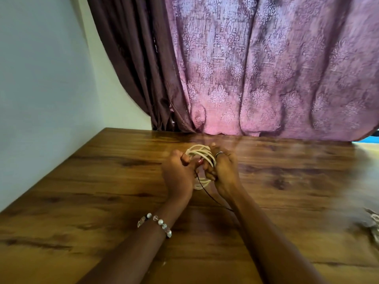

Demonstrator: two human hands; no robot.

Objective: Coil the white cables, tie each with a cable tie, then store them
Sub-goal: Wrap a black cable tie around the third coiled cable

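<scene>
A coiled white cable [200, 153] is held between both hands above the middle of the wooden table [102, 181]. My right hand [224, 171] grips the coil's right side, its loops crossing my fingers. My left hand [178, 173] is curled at the coil's left side and pinches there, near where a thin dark cable tie [207, 191] starts. The tie trails down from the coil toward my right forearm. The coil's lower loops show between my palms; the rest is hidden by fingers.
At the right edge of the table lies a blurred pale bundle [374, 224], possibly more cable. A purple patterned curtain [266, 68] hangs behind the table's far edge. A white wall [41, 78] runs along the left side.
</scene>
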